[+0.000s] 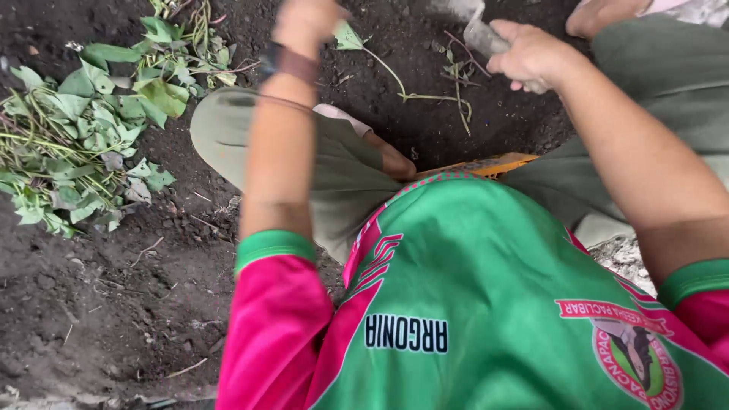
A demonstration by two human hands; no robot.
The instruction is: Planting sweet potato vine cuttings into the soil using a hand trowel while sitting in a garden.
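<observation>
A: Ground?
B: Dark, damp soil (99,304), outdoors. Heap of pulled green leafy weeds (76,144) near its left edge; one loose green weed stem w/ leaf (395,76) lies at the top, btwn the hands.
A: Hands?
B: Right hand (528,55) fisted tight round a grey tool handle (484,34), top right. Left hand (304,21) raised, blurred, wristband on; can't tell grip.
</observation>
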